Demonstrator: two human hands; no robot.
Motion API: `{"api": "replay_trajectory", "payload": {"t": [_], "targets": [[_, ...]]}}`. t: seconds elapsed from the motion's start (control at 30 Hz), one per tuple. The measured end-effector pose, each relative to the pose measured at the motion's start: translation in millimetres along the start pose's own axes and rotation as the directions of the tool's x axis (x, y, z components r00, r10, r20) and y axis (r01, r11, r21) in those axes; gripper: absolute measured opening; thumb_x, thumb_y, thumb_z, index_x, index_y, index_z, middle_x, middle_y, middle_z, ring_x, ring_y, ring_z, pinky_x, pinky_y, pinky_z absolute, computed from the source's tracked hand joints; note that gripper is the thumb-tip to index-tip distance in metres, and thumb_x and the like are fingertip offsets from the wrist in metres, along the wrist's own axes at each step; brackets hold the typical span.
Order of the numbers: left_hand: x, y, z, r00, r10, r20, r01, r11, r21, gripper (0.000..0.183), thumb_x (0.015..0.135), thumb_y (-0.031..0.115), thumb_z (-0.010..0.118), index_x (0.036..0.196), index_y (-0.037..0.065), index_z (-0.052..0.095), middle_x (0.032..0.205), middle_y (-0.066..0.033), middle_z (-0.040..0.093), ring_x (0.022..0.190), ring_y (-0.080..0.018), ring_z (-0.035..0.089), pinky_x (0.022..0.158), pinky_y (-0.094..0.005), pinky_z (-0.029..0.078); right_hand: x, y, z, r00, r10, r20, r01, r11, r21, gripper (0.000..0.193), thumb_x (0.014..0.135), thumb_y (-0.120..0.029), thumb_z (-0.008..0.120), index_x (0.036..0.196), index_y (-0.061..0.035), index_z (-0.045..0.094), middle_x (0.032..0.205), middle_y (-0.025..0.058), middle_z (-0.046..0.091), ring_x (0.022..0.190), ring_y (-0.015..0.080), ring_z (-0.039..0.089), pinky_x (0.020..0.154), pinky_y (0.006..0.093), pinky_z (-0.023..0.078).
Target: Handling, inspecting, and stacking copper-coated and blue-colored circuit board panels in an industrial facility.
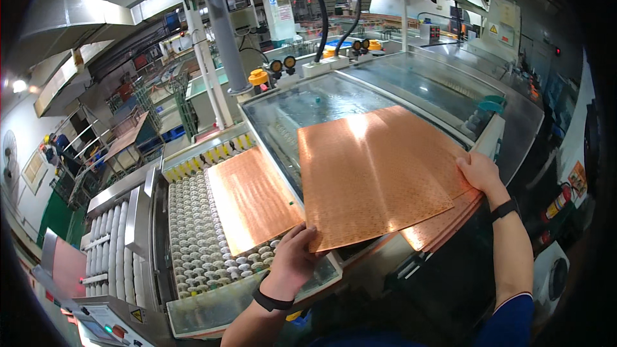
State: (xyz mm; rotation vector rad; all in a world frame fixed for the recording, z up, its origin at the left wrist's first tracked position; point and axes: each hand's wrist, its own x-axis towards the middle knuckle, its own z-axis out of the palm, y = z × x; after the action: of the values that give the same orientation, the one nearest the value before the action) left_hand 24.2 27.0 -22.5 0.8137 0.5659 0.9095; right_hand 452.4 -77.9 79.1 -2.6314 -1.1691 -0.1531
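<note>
A large copper-coloured panel is held up in front of me, tilted, over the edge of a glass-covered tank. My left hand grips its near left corner, with the thumb on top and the fingers mostly underneath. At the far right corner my right hand has its fingers closed on the edge. Below the panel, on the right, lies a stack of similar copper panels, partly hidden by the held one. Another copper panel lies flat on the roller conveyor to the left of my left hand.
Glass covers stretch beyond the panel, with dark hoses and round gauges behind. White rollers and a control panel stand at the left. A fire extinguisher is at the far right.
</note>
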Motion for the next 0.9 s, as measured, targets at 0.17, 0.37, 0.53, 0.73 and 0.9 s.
{"api": "replay_trajectory", "payload": {"t": [0.17,0.37,0.53,0.73,0.9], "targets": [[0.3,17.8,17.7,0.979,-0.200,-0.046,0.192,0.973,-0.126,0.023,0.098,0.009,0.055,0.120,0.005,0.057,0.118,-0.0085,0.063,0.115,-0.0219,0.060,0.104,-0.0481,0.043,1.4,5.4,4.3,1.000,0.008,-0.029,-0.008,1.000,0.000,0.054,0.092,-0.049,0.053,0.104,0.0016,0.066,0.107,0.0257,0.068,0.104,0.0418,0.064,0.090,0.0483,0.050],[2.1,24.0,21.2,0.977,-0.203,-0.061,0.191,0.969,-0.156,0.030,0.097,0.007,0.054,0.126,0.000,0.054,0.116,-0.0096,0.064,0.111,-0.0216,0.062,0.101,-0.0387,0.047,1.1,5.2,3.8,0.999,0.010,-0.034,-0.010,1.000,0.003,0.053,0.092,-0.050,0.054,0.101,0.0007,0.066,0.105,0.0256,0.068,0.103,0.0417,0.064,0.088,0.0484,0.050],[-0.4,32.8,16.0,0.988,-0.099,-0.117,0.080,0.984,-0.157,0.030,0.094,0.002,0.056,0.123,-0.003,0.056,0.110,-0.0084,0.065,0.102,-0.0179,0.064,0.095,-0.0322,0.050,-2.4,0.7,2.5,0.999,0.024,-0.022,-0.023,1.000,0.008,0.053,0.091,-0.050,0.054,0.101,0.0002,0.066,0.104,0.0253,0.068,0.103,0.0420,0.064,0.088,0.0489,0.050],[-30.9,70.0,-99.3,0.906,0.081,-0.415,-0.085,0.996,0.009,0.019,0.093,0.002,0.058,0.111,0.001,0.063,0.099,-0.0040,0.067,0.091,-0.0169,0.065,0.085,-0.0335,0.054,-3.3,8.5,3.9,1.000,0.015,-0.009,-0.014,1.000,0.023,0.055,0.092,-0.051,0.053,0.103,0.0008,0.066,0.107,0.0264,0.067,0.103,0.0438,0.064,0.088,0.0495,0.050],[-84.5,119.4,-205.9,0.822,0.276,-0.499,-0.170,0.954,0.248,0.029,0.100,0.005,0.047,0.125,-0.004,0.060,0.112,-0.0112,0.069,0.099,-0.0221,0.068,0.088,-0.0350,0.056,4.1,10.3,7.6,0.999,0.005,-0.050,-0.005,1.000,0.006,0.053,0.093,-0.050,0.052,0.103,0.0013,0.065,0.105,0.0263,0.068,0.103,0.0440,0.064,0.088,0.0501,0.050]]}}
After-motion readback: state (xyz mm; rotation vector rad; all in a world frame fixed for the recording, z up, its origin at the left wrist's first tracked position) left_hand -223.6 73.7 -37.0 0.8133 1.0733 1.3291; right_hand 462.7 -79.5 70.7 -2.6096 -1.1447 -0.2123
